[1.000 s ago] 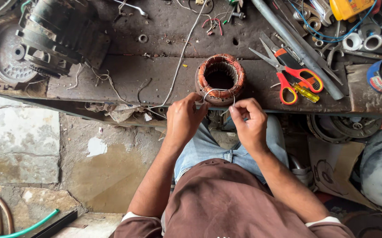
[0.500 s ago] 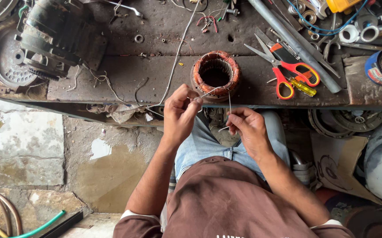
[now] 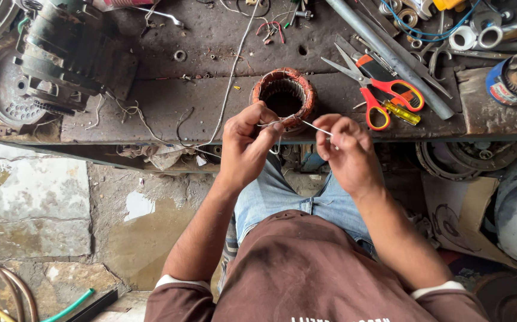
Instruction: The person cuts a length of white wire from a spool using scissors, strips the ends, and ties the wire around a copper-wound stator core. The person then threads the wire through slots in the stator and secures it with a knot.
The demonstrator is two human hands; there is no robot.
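Observation:
A round motor stator with copper windings [image 3: 283, 92] stands on the dark, dirty workbench [image 3: 211, 65] near its front edge. My left hand [image 3: 248, 143] is just in front of the stator, fingers pinched on a thin white thread [image 3: 306, 124] that comes off the winding. My right hand [image 3: 342, 146] sits to the right and pinches the other end of the same thread, which is stretched between both hands. A long white cord [image 3: 231, 77] runs back across the bench from the stator.
Red-handled scissors [image 3: 378, 89], a small yellow screwdriver [image 3: 403, 113] and a grey metal pipe [image 3: 389, 56] lie right of the stator. A dismantled motor body [image 3: 62, 59] sits at the far left. Wire reels and parts crowd the back right. Hoses lie on the stone floor.
Both hands have risen from below the bench edge to the stator's front rim. The thread that hung down between them is now pulled taut sideways.

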